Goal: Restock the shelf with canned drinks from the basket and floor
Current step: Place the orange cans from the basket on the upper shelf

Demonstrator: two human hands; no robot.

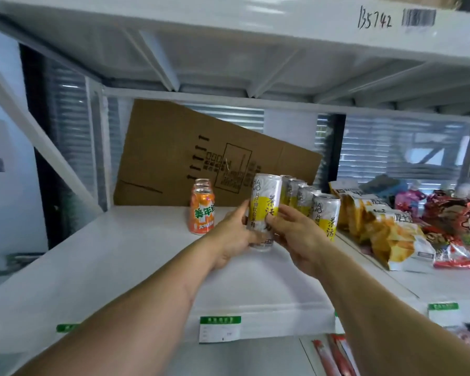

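Both hands hold one tall white-and-yellow drink can [263, 202] over the white shelf [136, 256]. My left hand [232, 236] grips its lower left side and my right hand [296, 234] wraps its lower right side. The can's base sits at or just above the shelf surface, and I cannot tell which. Behind it to the right, a row of several matching white-and-yellow cans [323, 213] runs toward the back. To the left stand orange drink cans [202, 210], one behind another.
A flat brown cardboard sheet [190, 153] leans against the back of the shelf. Snack bags [391, 234] crowd the shelf to the right. Green price tags [220, 320] line the front edge. The upper shelf [228, 36] hangs low overhead.
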